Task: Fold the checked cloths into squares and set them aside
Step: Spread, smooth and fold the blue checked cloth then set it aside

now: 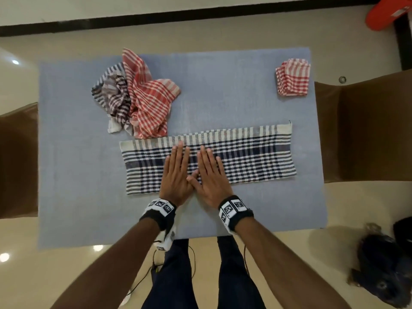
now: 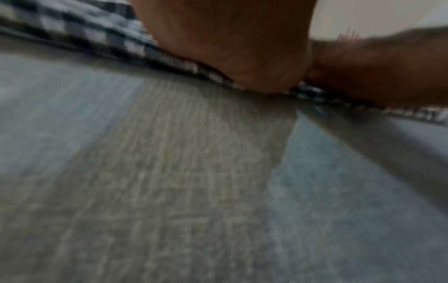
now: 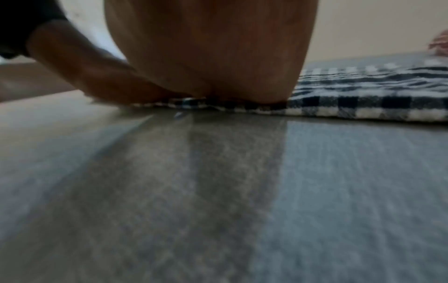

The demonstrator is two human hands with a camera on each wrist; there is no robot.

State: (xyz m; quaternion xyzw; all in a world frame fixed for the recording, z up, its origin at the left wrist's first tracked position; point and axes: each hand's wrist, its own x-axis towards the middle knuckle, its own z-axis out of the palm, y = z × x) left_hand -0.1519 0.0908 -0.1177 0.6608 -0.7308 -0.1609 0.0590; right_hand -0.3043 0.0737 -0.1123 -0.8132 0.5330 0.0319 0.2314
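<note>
A navy-and-white checked cloth lies folded into a long strip across the blue-grey mat. Both hands press flat on its middle, side by side with thumbs touching: my left hand and my right hand, fingers straight. In the left wrist view the palm rests on the cloth's near edge; the right wrist view shows the same, palm on cloth. A crumpled red checked cloth and a crumpled dark striped cloth lie at the back left. A folded red checked square sits at the back right.
The mat covers a table with brown chairs to the left and right. A red object lies on the floor at the far right. A dark bag sits on the floor at the near right.
</note>
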